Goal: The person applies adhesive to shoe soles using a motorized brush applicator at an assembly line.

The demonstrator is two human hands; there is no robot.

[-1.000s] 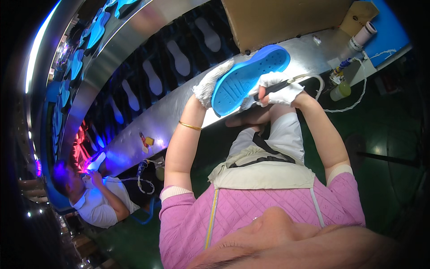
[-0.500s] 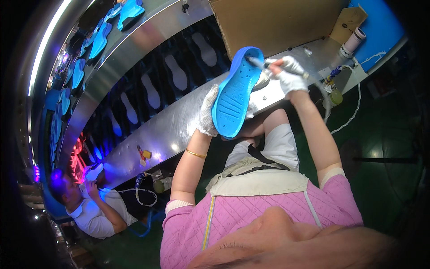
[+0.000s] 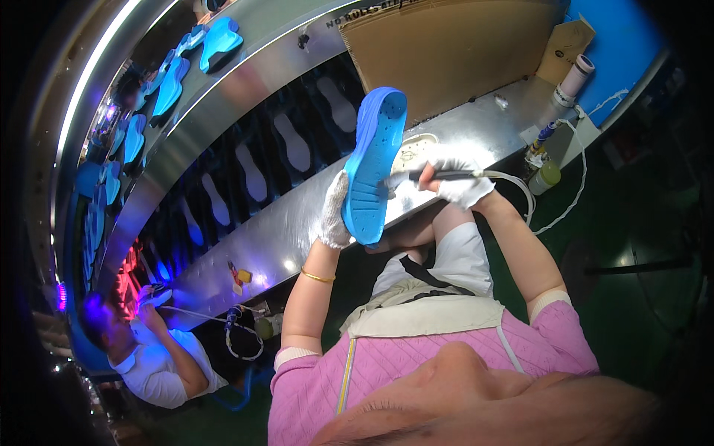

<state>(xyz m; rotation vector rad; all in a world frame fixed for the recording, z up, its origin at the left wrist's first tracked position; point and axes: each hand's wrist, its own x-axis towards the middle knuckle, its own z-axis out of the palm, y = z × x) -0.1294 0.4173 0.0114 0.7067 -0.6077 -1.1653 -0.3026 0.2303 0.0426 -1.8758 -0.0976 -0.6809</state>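
Observation:
A blue shoe sole (image 3: 374, 167) stands nearly upright, its hollow inner side with ridges and small holes turned toward me. My left hand (image 3: 335, 212), in a white knit glove, is closed round its lower left edge. My right hand (image 3: 462, 183) wears a white glove with bare fingertips and grips a brush (image 3: 439, 175) by its dark handle. The brush's pale bristles touch the sole's inside just below its middle. From the handle's end runs a white hose (image 3: 520, 186). Behind my right hand a cream, oval, shallow piece (image 3: 413, 152) lies on the bench, partly covered.
The metal bench (image 3: 268, 238) curves along a dark conveyor (image 3: 269, 178) bearing pale sole shapes. Blue soles (image 3: 172, 85) lie on the upper belt. A cardboard sheet (image 3: 446, 59) stands behind; a pink bottle (image 3: 577, 76) is at right. A co-worker (image 3: 160, 353) sits at left.
My right hand has brought the brush down from the sole's upper end to below its middle. The sole has shifted slightly left and down and turned more upright.

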